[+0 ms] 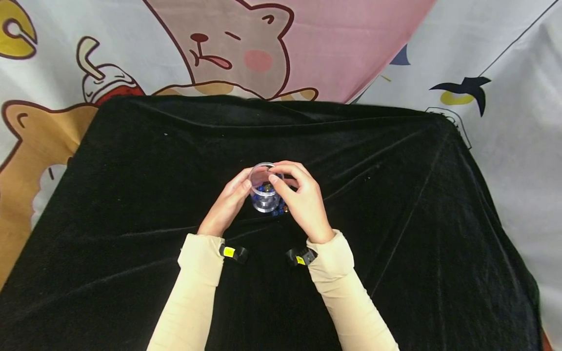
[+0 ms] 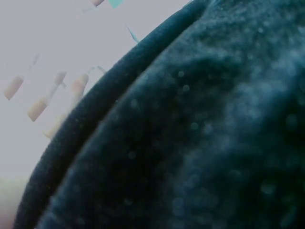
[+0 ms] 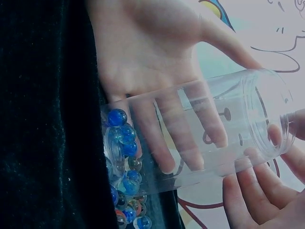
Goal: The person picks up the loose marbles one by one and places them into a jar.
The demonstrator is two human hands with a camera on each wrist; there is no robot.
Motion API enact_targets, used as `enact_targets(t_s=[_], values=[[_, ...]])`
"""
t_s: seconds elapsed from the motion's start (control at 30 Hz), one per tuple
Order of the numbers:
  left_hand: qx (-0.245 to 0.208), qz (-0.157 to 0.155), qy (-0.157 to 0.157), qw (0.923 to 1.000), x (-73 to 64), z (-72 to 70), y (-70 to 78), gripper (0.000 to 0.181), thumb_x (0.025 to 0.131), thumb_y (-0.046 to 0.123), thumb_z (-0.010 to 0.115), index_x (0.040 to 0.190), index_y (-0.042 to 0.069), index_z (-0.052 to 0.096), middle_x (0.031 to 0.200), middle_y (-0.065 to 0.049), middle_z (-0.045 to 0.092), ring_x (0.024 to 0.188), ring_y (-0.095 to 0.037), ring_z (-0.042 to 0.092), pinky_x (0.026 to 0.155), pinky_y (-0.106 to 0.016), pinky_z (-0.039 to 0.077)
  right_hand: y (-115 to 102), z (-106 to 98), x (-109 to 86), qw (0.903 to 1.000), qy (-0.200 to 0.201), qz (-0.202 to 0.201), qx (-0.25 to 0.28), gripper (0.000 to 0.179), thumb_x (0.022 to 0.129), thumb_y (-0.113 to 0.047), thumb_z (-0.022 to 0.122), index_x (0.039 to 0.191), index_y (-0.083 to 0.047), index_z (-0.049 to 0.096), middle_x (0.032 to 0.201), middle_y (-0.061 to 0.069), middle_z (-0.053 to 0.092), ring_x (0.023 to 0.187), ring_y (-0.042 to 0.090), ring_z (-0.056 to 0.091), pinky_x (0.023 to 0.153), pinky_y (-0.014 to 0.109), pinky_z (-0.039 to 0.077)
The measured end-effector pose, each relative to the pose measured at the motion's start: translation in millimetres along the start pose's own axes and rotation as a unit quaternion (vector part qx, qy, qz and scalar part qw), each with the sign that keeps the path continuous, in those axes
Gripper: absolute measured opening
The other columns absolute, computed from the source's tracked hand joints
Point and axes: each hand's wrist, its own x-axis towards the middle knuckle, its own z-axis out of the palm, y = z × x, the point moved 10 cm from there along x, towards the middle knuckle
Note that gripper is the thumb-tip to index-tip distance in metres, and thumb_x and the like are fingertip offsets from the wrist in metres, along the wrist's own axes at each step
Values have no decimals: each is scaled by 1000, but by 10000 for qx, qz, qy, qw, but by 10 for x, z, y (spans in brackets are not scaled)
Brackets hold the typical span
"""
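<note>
A clear plastic jar (image 1: 265,202) stands upright on the black cloth, with blue and amber glass marbles (image 3: 126,138) at its bottom. My left hand (image 1: 228,200) holds the jar from the left, its thumb at the rim and its fingers spread behind the wall. Over the open mouth is my right hand (image 1: 303,195), thumb and index fingertips close together at the rim. I cannot tell whether a marble is between them. More loose marbles (image 1: 281,209) lie on the cloth beside the jar's base, partly under the right hand. The left wrist view shows neither hand.
Black velvet cloth (image 1: 145,195) with shallow folds covers the table. Behind it hangs a cartoon-printed curtain (image 1: 351,44). Each wrist wears a dark strap with a yellow tag, the left strap (image 1: 234,253) and the right strap (image 1: 303,257) near each other.
</note>
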Motion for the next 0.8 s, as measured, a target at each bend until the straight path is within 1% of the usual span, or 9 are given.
enact_targets(t_s=[0.07,0.2,0.27,0.37,0.43,0.5,0.57,0.7,0.8], values=[[6,-16,9,10000,1,-2,4,41,97,29,31,134,12,36,134,-13,40,126,-30,31,104,-47,16,0,3,3,10000,-25,-7,9,19,86,-14,59,102,-2,62,112,9,54,103,12,50,86,37,44],[28,-13,-1,10000,-2,4,15,40,97,27,30,134,12,36,134,-12,41,127,-30,30,104,-48,15,-3,2,7,10000,-68,-20,22,19,86,-14,58,102,-3,62,113,9,54,103,11,50,86,36,44],[42,-15,1,10000,-1,5,17,40,97,27,30,134,12,36,134,-12,40,127,-30,30,104,-49,15,75,5,19,10000,-78,-33,-1,20,87,-18,59,102,-7,63,113,4,54,103,10,50,85,35,44],[48,-12,-1,10000,-1,5,14,40,97,27,30,134,11,36,134,-13,40,127,-31,30,104,-50,15,90,2,22,9999,-100,-16,-3,20,87,-19,59,103,-8,63,113,2,54,103,10,50,86,36,44],[44,-7,-7,10000,0,4,10,41,97,28,30,134,10,35,135,-14,39,127,-32,29,104,-50,14,96,0,23,9999,-117,-19,3,20,87,-19,59,103,-8,63,112,2,54,103,10,50,86,38,44],[41,9,-19,10000,1,7,9,41,97,26,29,134,8,34,134,-14,39,127,-32,30,104,-50,15,26,-8,12,9999,-149,-8,21,20,87,-15,58,103,-3,62,112,7,54,102,13,50,87,41,43],[66,30,-36,10000,1,12,10,41,98,24,29,135,6,33,134,-13,40,127,-30,30,103,-50,15,30,-11,12,9999,-170,-12,21,20,86,-15,59,102,-3,62,111,6,55,102,13,51,87,40,43],[128,38,-31,9999,-5,13,8,40,98,22,28,134,7,34,134,-10,41,126,-25,33,103,-49,16,174,-5,32,9997,-218,13,-55,21,86,-21,59,103,-9,63,111,1,55,102,13,51,86,37,44],[120,59,-30,9999,-8,13,8,39,98,21,28,134,9,35,133,-9,42,125,-23,34,104,-49,16,205,-6,37,9997,-228,1,-110,21,86,-22,59,104,-11,63,112,-1,55,102,12,51,85,36,44]])
